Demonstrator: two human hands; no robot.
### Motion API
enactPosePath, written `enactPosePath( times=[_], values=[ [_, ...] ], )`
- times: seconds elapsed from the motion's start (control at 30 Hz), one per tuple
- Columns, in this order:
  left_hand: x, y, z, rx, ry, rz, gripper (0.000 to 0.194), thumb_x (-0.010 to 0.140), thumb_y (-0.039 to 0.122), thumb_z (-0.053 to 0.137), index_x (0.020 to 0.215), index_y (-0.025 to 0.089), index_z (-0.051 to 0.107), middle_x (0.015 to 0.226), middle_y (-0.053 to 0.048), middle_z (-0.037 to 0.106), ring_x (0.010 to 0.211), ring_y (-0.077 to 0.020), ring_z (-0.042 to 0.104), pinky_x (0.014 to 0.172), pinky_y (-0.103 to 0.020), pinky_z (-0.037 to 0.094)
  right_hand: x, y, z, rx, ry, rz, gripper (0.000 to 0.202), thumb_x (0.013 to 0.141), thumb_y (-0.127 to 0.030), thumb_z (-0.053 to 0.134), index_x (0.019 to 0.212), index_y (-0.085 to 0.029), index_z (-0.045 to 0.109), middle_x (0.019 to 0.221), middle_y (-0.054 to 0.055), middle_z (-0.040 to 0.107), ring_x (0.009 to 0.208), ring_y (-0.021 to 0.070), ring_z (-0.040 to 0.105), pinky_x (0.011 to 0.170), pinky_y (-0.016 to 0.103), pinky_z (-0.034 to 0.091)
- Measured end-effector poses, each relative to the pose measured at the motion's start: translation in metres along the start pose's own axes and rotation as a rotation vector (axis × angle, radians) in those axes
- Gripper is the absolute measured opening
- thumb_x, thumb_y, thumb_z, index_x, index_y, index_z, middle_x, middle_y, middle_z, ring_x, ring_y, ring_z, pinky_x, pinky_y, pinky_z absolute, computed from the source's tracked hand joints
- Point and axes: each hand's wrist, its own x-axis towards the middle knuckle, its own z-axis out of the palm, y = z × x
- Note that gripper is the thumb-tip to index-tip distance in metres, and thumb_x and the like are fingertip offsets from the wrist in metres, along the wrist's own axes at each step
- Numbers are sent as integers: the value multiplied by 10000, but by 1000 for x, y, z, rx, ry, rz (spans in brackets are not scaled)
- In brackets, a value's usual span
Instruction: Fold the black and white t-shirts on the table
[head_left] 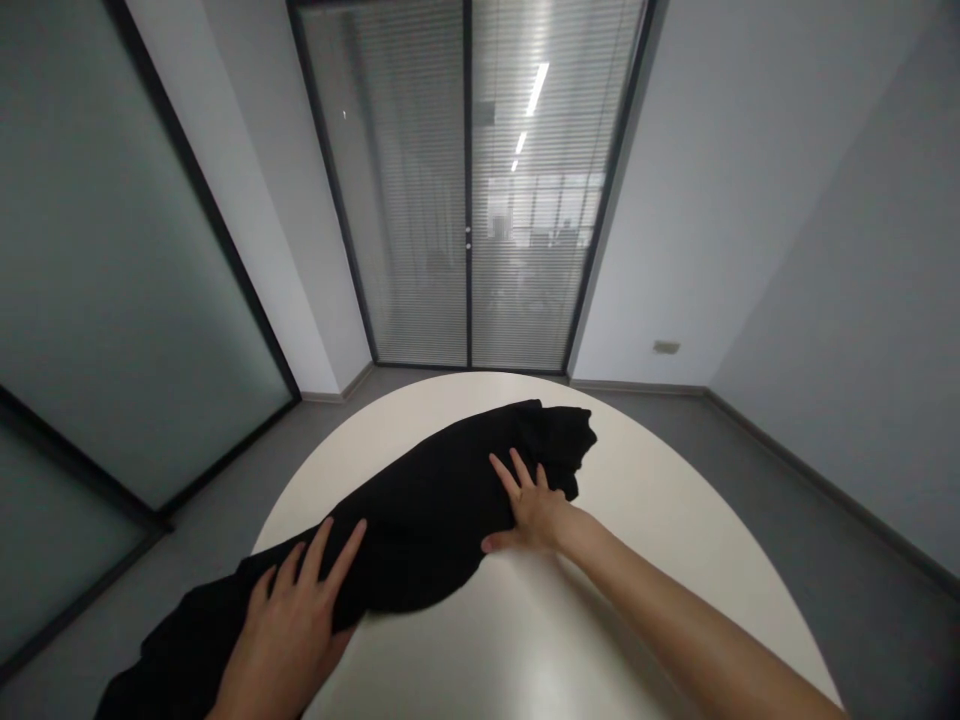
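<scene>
A long black cloth (427, 510) lies diagonally across a round white table (637, 500), from the lower left to the upper right, where its end is ruffled. My left hand (296, 610) rests on the cloth near its lower left part, fingers spread. Farther along, near the ruffled end, my right hand (529, 505) lies with fingers apart on the cloth, its thumb at the cloth's near edge. Some of the cloth at the lower left reaches past the table's rim and out of view.
Beyond the table's far rim stands a glass double door (469, 300) with blinds. A frosted glass panel (127, 250) is on the left. Grey floor (690, 430) surrounds the table, and a pale wall (720, 200) with a small socket plate (666, 347) rises at the right.
</scene>
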Motion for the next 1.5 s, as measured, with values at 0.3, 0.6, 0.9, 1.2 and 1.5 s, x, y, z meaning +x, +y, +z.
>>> enactPosePath(
  times=[0.3,0.6,0.9,1.2,1.5],
  values=[
    [96,-20,15,154,-41,-153,711,952,407,461,1597,253,204,1552,-226,367,1130,-409,566,848,-521,482,100,-39,-15,44,225,-92,1291,601,-825,692,1581,-428,-50,1687,46,-83,1470,526,134,1075,713,265],
    [190,-25,50,93,-52,-390,763,895,398,533,1589,250,253,1480,-260,413,1043,-411,578,821,-515,424,190,-92,-13,80,408,-9,1164,677,-877,537,1601,-382,31,1690,62,-42,1438,501,204,1079,682,207],
    [219,-21,64,86,4,-502,770,876,415,580,1570,218,312,1454,-271,442,1070,-418,557,850,-513,386,238,-121,-15,96,473,28,1098,730,-837,517,1605,-365,51,1690,73,-36,1433,506,200,1080,685,176],
    [222,-20,67,39,22,-520,792,859,413,593,1570,212,311,1505,-276,393,1156,-456,524,921,-584,359,226,-96,-7,238,642,-123,1065,784,-753,572,1608,-349,31,1690,42,-33,1497,412,133,1125,619,248],
    [203,-13,48,-124,131,-437,901,814,493,630,1559,106,303,1603,-275,241,1469,-501,170,1147,-629,148,152,-3,9,193,750,-165,679,964,-474,433,1553,-149,338,1648,112,241,1513,314,189,1210,454,212]
  ],
)
